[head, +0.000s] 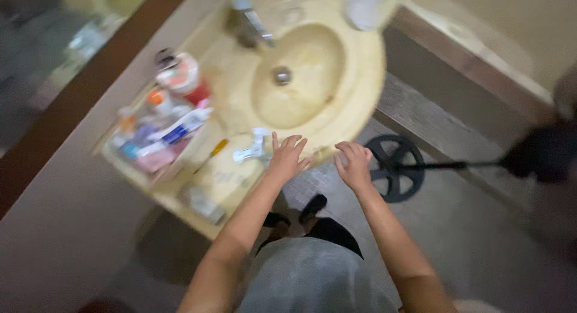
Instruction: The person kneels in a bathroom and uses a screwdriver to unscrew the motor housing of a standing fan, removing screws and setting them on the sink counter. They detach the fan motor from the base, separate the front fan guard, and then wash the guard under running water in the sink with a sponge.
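While both hands (287, 160) hover, one sink (360, 103) shows.

The one head camera looks steeply down, tilted, fairly near the yellow sink (360, 103).

Both arms are seen bare, without sleeves. A grey garment (312, 277) is worn below, with black fabric (333, 232) at its edge. Black footwear (312, 206) is worn.

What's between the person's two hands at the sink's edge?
In the head view, only the yellow sink's front rim and floor below lie between the left hand and right hand; nothing else.
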